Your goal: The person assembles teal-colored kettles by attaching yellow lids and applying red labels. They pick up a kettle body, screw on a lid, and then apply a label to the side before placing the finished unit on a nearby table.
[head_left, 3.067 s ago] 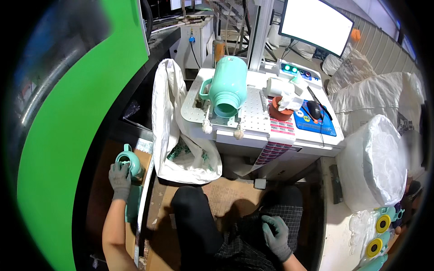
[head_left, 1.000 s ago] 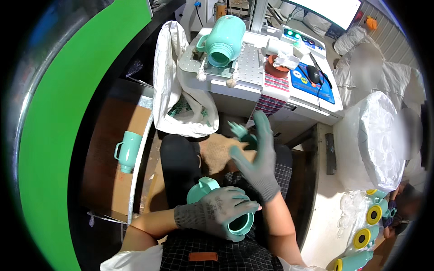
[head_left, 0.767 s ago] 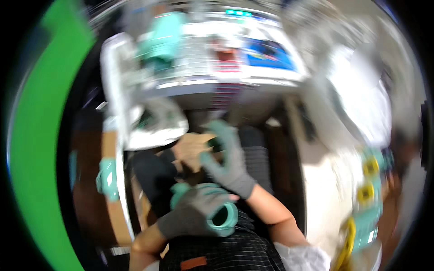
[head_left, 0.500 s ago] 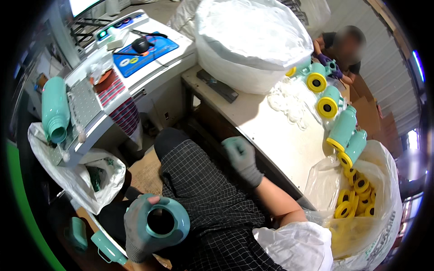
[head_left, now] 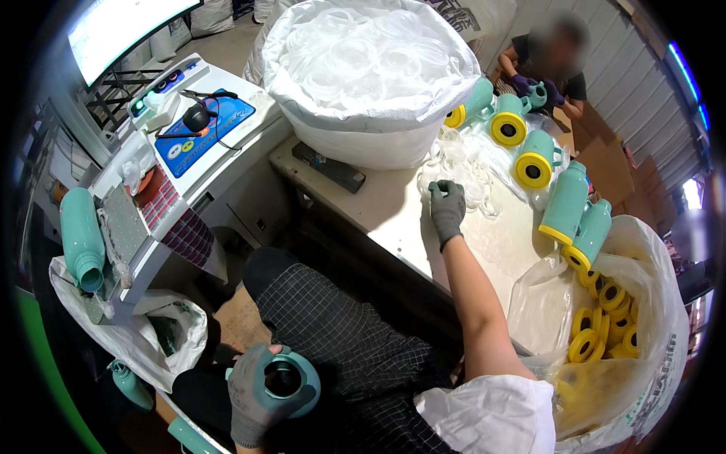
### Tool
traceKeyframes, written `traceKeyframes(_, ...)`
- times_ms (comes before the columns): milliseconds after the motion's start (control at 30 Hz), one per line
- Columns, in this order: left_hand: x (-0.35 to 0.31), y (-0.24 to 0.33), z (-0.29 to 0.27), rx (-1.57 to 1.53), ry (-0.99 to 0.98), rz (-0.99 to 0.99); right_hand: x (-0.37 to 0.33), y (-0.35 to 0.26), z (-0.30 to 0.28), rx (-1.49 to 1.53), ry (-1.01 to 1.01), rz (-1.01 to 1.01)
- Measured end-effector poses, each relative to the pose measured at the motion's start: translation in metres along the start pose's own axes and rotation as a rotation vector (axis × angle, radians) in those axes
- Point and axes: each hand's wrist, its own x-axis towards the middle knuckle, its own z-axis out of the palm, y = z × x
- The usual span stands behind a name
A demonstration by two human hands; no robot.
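My left hand [head_left: 255, 393], in a grey glove with teal-stained fingertips, grips a teal bottle [head_left: 304, 395] over my lap. A round dark opening in the bottle faces up. My right arm stretches over the white table, and my gloved right hand [head_left: 448, 206] is at the near-left edge of a loose pile of white rings [head_left: 475, 180]. Its fingers are curled; whether a ring is between them is hidden. Beyond the pile stand teal bottles with yellow bases, among them one [head_left: 507, 121] lying with its base toward me.
A big white sack of clear rings [head_left: 355, 136] stands at the table's back. On the right an open bag [head_left: 654, 303] holds yellow ring-shaped parts [head_left: 582, 344]. Another teal bottle [head_left: 82, 238] lies at far left. A co-worker with purple gloves [head_left: 556, 92] handles a teal part.
My right hand has moved from above my lap, forward and right, to the white ring pile. My left hand keeps hold of the bottle. The whole view has shifted slightly.
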Motion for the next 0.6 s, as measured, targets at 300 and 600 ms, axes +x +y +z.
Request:
traceKeyframes(300,0.005,-0.011,0.0,0.122,0.041,0.115,-0.035,-0.019,-0.05,0.183,-0.011,-0.043)
traceKeyframes(600,-0.006,0.003,0.003,0.271,0.195,0.301,-0.211,-0.177,-0.074,1.184,-1.691,0.166)
